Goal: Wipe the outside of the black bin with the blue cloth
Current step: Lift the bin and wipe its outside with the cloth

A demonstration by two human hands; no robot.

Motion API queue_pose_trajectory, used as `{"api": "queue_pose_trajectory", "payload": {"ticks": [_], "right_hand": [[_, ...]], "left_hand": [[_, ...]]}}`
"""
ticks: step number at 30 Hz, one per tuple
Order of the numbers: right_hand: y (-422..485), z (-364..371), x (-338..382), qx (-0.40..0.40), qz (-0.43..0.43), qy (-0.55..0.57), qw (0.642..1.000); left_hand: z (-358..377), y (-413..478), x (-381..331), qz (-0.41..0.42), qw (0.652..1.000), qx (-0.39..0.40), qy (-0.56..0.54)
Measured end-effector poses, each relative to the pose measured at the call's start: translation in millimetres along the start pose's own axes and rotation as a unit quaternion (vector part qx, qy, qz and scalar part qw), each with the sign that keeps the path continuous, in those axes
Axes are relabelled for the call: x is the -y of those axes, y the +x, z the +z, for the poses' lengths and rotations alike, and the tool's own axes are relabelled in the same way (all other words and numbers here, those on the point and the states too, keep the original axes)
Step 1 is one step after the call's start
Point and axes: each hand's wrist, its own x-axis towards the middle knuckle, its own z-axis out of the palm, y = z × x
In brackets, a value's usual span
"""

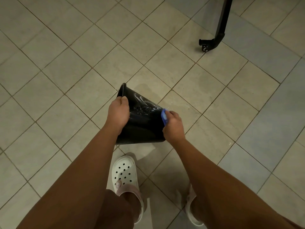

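Gripping glossy black bin (142, 126) (tilted), left hand (118, 113), right hand (173, 126) pressing crumpled blue cloth (163, 116)

Beige tiled floor (66, 63), black wheeled furniture leg (220, 30).

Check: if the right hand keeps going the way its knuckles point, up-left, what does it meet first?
The black bin: the right hand already presses the blue cloth on its wall. Beyond that, likely the left hand; depth unclear.

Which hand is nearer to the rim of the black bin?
The left hand. It grips the black bin right at its rim. The right hand presses the blue cloth against the side wall, away from the rim.
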Motion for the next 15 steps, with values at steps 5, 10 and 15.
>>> {"api": "queue_pose_trajectory", "payload": {"ticks": [5,10,15], "right_hand": [[-21,11,14,-0.059,0.023,-0.025,0.998],[-8,9,19,-0.039,-0.077,0.003,0.996],[-8,-1,-18,-0.007,0.071,0.011,0.997]], "left_hand": [[3,1,2,0.006,1.000,0.016,0.015],[2,-2,4,0.005,1.000,0.015,0.003],[6,-2,-1,0.042,0.998,0.026,0.033]]}}
